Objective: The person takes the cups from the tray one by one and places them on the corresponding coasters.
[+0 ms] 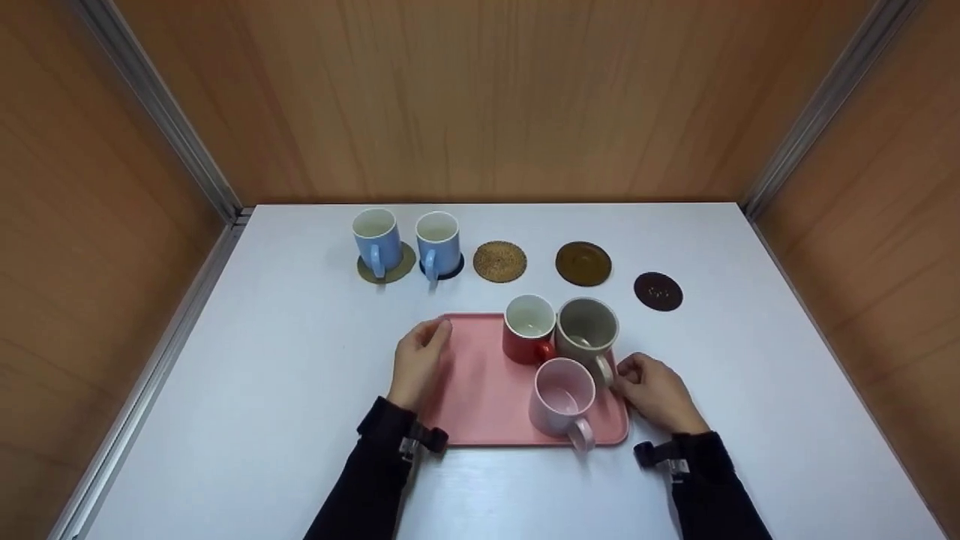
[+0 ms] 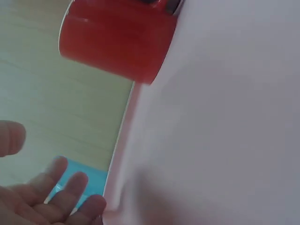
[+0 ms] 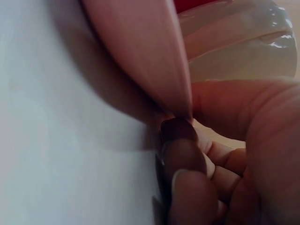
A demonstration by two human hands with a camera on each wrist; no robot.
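Note:
A pink tray (image 1: 476,416) lies on the white table, bearing a red mug (image 1: 517,345), a grey-beige mug (image 1: 577,349) and a light pink mug (image 1: 551,416) towards its right side. At the tray's right edge my right hand (image 1: 656,394) pinches the rim (image 3: 150,51) between thumb and fingers, close beside the beige mug's handle. On the other side, my left hand (image 1: 420,364) is by the tray's left edge. Its thumb and fingers (image 2: 75,185) are spread apart in the left wrist view, with fingertips right at the rim.
Behind the tray, two blue mugs (image 1: 382,244) stand on coasters at the back left. A woven coaster (image 1: 500,262), a brown coaster (image 1: 583,263) and a dark coaster (image 1: 658,291) lie to their right. Wooden panels (image 1: 480,97) enclose the table at back and sides.

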